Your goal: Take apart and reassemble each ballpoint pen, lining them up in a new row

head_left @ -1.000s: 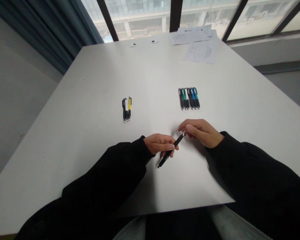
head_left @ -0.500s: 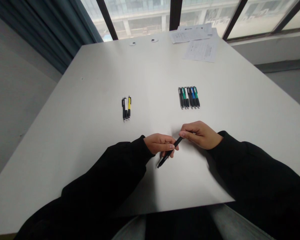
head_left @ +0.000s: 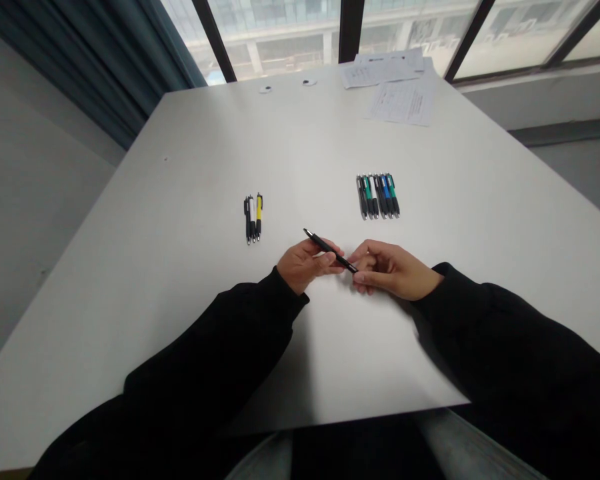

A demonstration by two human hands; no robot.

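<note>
A black pen (head_left: pixel 325 247) is held above the table, slanting with its silvery tip up and to the left. My left hand (head_left: pixel 307 261) is closed on its middle, thumb on top and fingers beneath. At the pen's lower right end, my right hand (head_left: pixel 390 267) pinches it between thumb and fingers. Beyond my left hand lie a black pen (head_left: pixel 247 220), a white pen (head_left: pixel 253 217) and a yellow pen (head_left: pixel 259 217), side by side. A row of several pens (head_left: pixel 379 197), in black, green, white and blue, lies beyond my right hand.
The white table (head_left: pixel 205 173) extends to the windows. Printed papers (head_left: pixel 400 100) lie at its far right corner. Two small whitish discs with dark centres (head_left: pixel 265 89) sit near the far edge. A dark blue curtain (head_left: pixel 130 60) hangs at the left.
The black pen has swung round: its free end pointed down-left and now points up-left. My left hand has moved a little up and left, and my right fingers have shifted at the other end.
</note>
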